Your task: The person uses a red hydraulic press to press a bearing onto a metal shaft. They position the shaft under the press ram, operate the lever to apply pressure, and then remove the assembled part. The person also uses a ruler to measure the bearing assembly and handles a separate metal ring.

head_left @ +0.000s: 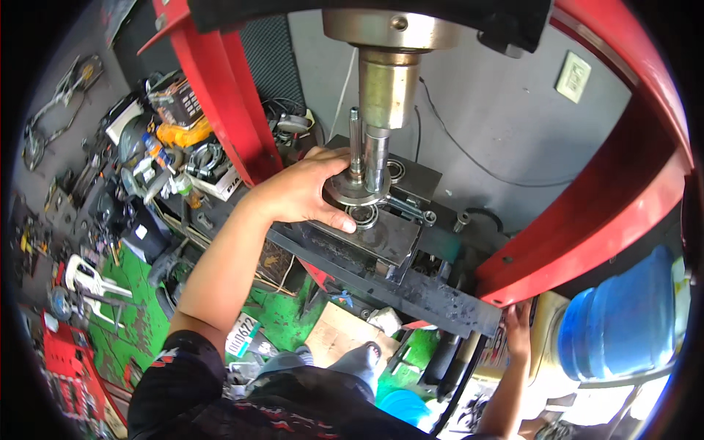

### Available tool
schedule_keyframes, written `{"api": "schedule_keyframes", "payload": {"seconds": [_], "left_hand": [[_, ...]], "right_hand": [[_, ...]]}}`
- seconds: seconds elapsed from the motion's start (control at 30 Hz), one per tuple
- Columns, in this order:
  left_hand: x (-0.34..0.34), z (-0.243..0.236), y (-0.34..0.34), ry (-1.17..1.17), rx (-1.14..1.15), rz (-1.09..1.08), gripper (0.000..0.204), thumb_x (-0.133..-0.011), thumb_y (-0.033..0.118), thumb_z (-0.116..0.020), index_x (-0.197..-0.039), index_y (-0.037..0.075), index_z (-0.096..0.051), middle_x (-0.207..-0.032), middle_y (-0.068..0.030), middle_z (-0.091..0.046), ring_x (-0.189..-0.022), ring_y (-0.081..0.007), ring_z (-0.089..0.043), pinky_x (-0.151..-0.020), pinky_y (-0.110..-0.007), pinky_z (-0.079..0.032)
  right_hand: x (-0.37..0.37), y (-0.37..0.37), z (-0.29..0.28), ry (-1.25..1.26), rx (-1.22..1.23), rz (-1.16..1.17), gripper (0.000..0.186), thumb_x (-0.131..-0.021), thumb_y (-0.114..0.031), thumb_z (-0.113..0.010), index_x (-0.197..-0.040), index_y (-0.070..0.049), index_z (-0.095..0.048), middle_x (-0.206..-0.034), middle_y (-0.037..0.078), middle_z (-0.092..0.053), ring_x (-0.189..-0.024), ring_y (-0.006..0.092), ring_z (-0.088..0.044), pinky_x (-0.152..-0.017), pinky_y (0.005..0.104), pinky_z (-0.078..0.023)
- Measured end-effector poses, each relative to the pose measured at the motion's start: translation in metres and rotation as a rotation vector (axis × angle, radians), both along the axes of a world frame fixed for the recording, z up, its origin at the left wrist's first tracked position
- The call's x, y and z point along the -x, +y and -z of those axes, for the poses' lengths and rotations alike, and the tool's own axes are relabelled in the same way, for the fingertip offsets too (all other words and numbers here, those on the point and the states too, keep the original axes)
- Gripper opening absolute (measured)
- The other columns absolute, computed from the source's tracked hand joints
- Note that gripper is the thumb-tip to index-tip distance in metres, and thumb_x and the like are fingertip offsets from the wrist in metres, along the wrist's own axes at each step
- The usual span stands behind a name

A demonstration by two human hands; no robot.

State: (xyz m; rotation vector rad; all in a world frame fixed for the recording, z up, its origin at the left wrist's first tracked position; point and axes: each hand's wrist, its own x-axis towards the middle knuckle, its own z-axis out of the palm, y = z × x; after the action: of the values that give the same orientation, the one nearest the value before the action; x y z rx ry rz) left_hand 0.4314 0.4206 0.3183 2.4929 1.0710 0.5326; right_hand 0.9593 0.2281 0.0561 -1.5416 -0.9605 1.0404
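Observation:
My left hand (308, 192) grips the rim of a round metal crankshaft web, fingers behind it and thumb in front. The crankshaft (350, 192) has an upright splined shaft, and a connecting rod (411, 209) sticks out to the right. A ball bearing (362, 215) shows below the web, by my thumb. Just right of the splined shaft, a smooth steel pin (377, 158) stands upright under the press ram (389, 92). My right hand (518, 330) is at the right end of the press bed, its fingers bent around something I cannot make out.
Red press uprights (227, 103) flank the work. Steel plates (389, 238) lie across the dark press bed (433, 293). A small metal sleeve (461, 221) stands to the right. A blue water jug (616, 319) is beside my right arm; cluttered parts (198, 158) fill the left.

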Motion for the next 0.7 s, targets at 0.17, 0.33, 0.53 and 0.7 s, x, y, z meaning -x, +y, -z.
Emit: {"api": "schedule_keyframes", "payload": {"seconds": [0.17, 0.33, 0.53, 0.7], "left_hand": [[-0.009, -0.001, 0.002, -0.011, -0.002, -0.004, 0.103, -0.061, 0.037, -0.095, -0.15, 0.007, -0.051, -0.156, -0.016, -0.045, -0.142, -0.0363, -0.038, -0.121, -0.044, -0.03], [-0.012, 0.0, 0.002, -0.022, -0.018, -0.003, 0.103, -0.062, 0.04, -0.094, -0.15, 0.011, -0.05, -0.155, -0.0177, -0.045, -0.141, -0.0398, -0.038, -0.121, -0.047, -0.031], [-0.009, -0.002, 0.0, 0.013, 0.001, -0.028, 0.103, -0.064, 0.043, -0.092, -0.151, 0.012, -0.048, -0.155, -0.0215, -0.044, -0.142, -0.0424, -0.038, -0.12, -0.049, -0.033], [-0.009, -0.003, -0.001, -0.014, -0.006, -0.037, 0.103, -0.064, 0.043, -0.092, -0.151, 0.009, -0.049, -0.156, -0.0191, -0.044, -0.141, -0.0423, -0.038, -0.12, -0.048, -0.032]], "right_hand": [[0.087, -0.125, -0.051, -0.211, 0.182, -0.14, 0.027, -0.1, -0.014, -0.067, -0.127, -0.009, -0.065, -0.104, 0.001, -0.064, -0.091, 0.01, -0.058, -0.076, 0.0284, -0.05], [0.119, -0.174, -0.007, -0.133, 0.272, -0.089, 0.021, -0.1, -0.016, -0.066, -0.118, -0.007, -0.073, -0.084, 0.002, -0.066, -0.078, 0.0101, -0.059, -0.073, 0.0282, -0.049], [0.127, -0.169, -0.054, 0.038, 0.26, -0.021, 0.021, -0.101, -0.018, -0.064, -0.105, 0.001, -0.073, -0.073, 0.003, -0.064, -0.068, 0.0112, -0.059, -0.066, 0.0277, -0.048], [0.085, -0.12, -0.162, 0.37, -0.32, -0.124, 0.05, -0.104, -0.053, -0.053, -0.101, -0.003, -0.057, -0.066, 0.011, -0.061, -0.058, 0.0222, -0.063, -0.057, 0.0336, -0.054]]}}
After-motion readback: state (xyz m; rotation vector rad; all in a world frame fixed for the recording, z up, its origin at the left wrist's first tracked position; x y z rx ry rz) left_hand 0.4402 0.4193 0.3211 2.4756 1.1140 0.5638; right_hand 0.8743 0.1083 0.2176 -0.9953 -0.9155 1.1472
